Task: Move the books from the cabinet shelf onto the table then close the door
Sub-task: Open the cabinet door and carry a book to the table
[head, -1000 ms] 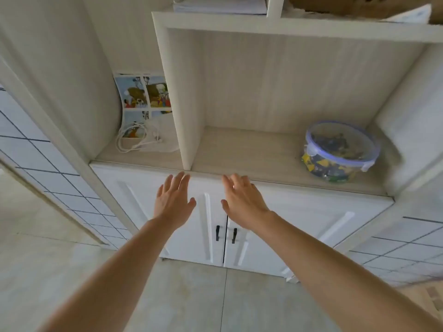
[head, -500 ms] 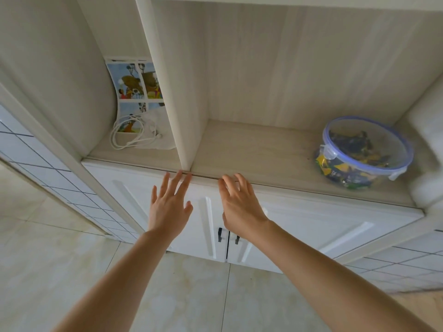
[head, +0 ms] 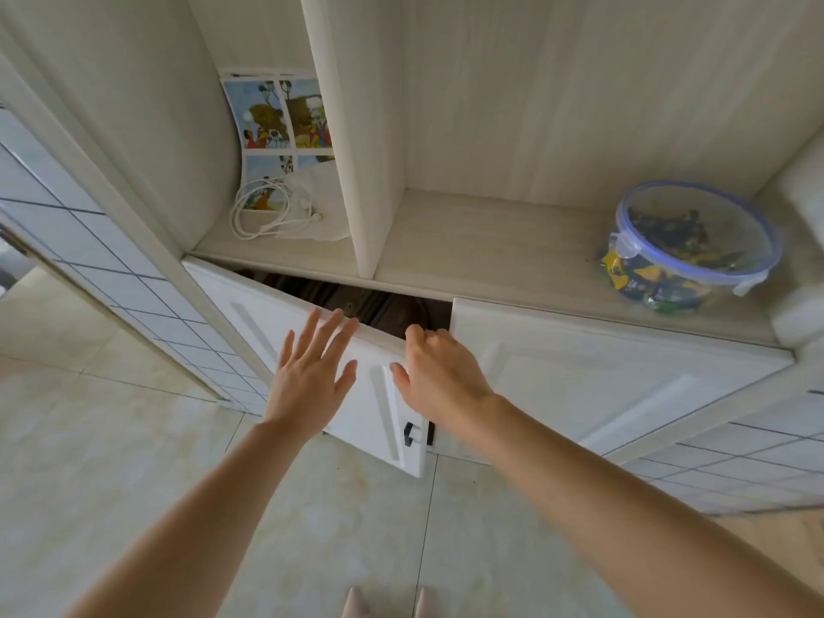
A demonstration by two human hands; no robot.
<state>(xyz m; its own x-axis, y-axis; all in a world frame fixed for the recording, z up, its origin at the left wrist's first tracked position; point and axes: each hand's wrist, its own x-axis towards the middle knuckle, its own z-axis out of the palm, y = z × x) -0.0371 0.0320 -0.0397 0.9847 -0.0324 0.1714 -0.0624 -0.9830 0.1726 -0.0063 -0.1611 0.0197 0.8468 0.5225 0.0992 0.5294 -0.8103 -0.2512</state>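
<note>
Left cabinet door (head: 312, 350) ajar, dark interior behind; books not visible. Right hand (head: 439, 376) curled over the door's top edge, gripping it. Left hand (head: 307, 376) flat, fingers spread, holding nothing.

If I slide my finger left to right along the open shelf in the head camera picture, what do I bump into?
white cable → picture sheet → upright divider → bare shelf board → round container with a blue-rimmed lid

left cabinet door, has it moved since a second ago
Yes. The left cabinet door has swung outward from the closed right door, opening a dark gap; the right hand grips its top edge.
</note>
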